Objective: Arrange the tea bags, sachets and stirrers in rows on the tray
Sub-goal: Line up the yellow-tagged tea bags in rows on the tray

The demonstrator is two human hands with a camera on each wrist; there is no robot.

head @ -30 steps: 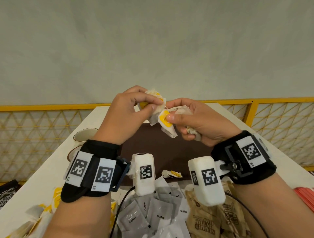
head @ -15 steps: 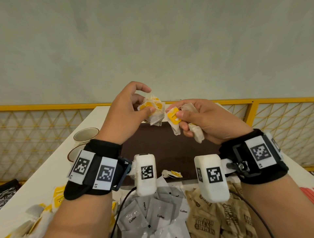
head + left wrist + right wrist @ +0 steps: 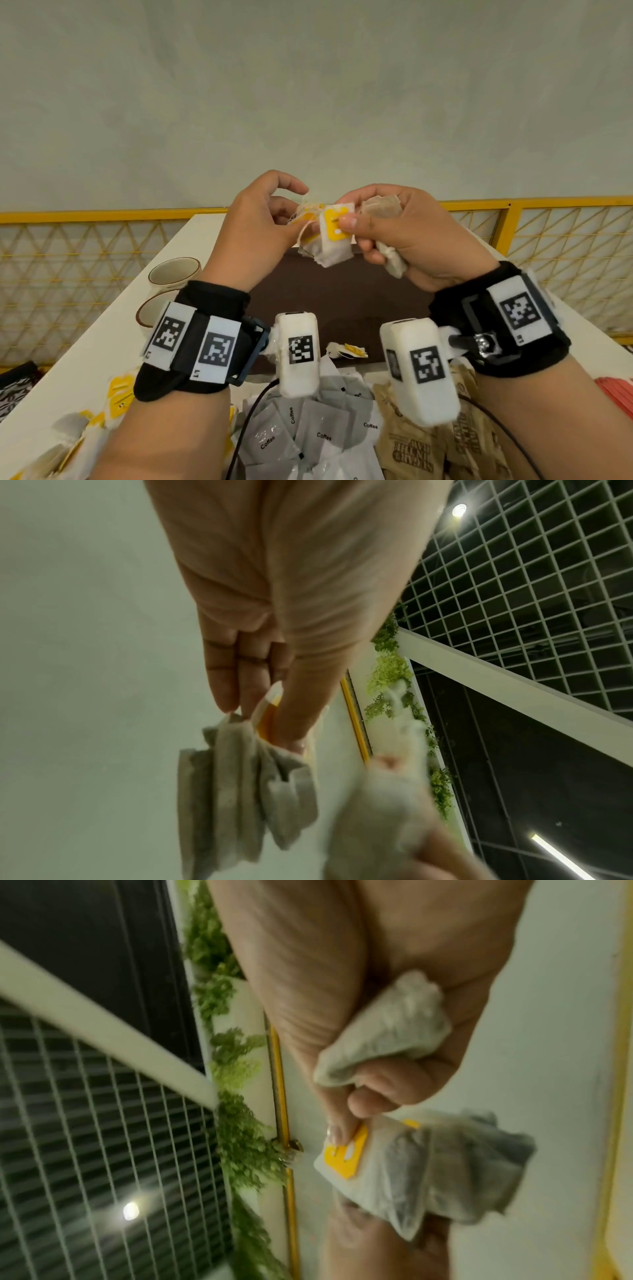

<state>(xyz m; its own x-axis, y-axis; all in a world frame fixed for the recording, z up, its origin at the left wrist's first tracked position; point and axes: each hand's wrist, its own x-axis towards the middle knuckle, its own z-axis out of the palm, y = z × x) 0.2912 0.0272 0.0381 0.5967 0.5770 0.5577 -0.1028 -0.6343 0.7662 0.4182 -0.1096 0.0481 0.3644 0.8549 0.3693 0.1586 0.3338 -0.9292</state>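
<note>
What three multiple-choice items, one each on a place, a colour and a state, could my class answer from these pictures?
1. Where does the single tea bag lie?
A. on the brown tray
B. in a cup
C. on the floor

2. What colour is the tea bag tag under the right thumb?
A. red
B. yellow
C. green

3. What is the right hand doing?
A. resting flat on the table
B. hanging idle
C. holding tea bags

Answers: 1 A, it rests on the tray's near edge; 2 B, the tag shows yellow; 3 C, its fingers curl round bags.
</note>
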